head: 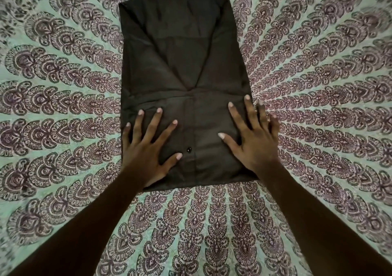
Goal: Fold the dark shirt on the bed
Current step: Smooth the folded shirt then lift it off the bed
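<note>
The dark shirt [180, 63] lies on the bed as a long narrow rectangle, collar at the far end, both sides and sleeves folded inward. Its near part is doubled up over the body, showing a button placket with one black button [189, 149]. My left hand [146, 150] presses flat on the near left part of that flap, fingers spread. My right hand [252, 140] lies flat on the near right part, its outer fingers reaching past the shirt's right edge onto the sheet. Neither hand grips the cloth.
The bed is covered by a pale green sheet [63, 106] with a purple mandala print, which fills the whole view around the shirt.
</note>
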A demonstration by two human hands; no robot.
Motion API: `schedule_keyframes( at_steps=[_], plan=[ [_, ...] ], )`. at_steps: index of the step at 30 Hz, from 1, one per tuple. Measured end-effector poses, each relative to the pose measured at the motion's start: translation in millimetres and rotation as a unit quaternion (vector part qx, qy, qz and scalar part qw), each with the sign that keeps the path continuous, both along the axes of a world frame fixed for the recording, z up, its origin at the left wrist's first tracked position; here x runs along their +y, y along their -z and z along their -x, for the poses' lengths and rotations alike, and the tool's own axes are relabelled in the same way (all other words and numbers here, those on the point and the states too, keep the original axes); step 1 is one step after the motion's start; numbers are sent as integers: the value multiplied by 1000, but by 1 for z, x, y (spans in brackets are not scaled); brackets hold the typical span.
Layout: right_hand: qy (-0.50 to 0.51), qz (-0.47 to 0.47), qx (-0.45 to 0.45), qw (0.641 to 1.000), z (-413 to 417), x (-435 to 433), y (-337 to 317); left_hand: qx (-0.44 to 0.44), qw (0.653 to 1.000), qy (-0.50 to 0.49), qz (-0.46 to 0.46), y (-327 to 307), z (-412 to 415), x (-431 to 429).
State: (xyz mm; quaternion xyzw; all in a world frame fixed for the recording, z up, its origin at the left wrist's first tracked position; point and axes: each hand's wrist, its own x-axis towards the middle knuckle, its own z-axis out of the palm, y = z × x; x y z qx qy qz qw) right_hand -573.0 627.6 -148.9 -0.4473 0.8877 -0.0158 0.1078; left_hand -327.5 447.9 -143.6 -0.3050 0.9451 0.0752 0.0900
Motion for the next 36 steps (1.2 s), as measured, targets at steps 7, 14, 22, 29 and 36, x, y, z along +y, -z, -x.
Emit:
schedule_keyframes(
  at_steps=[7, 14, 22, 29, 36],
  plan=[
    [-179, 50, -63, 980, -23, 58, -18, 52, 993, -92, -45, -15, -12, 21],
    [-237, 27, -41, 970, -24, 101, -3, 80, 988, 64, -116, 2, -99, 34],
    [-157, 157, -108, 969, 6, 41, -53, 192, 961, -48, -194, -57, -70, -26],
    [-9, 311, -189, 931, 69, -82, -127, 315, 928, -140, -141, -119, 14, -127],
    [65, 330, -121, 934, 157, -224, -99, 345, 900, -232, -130, -108, 115, -232]
  ],
)
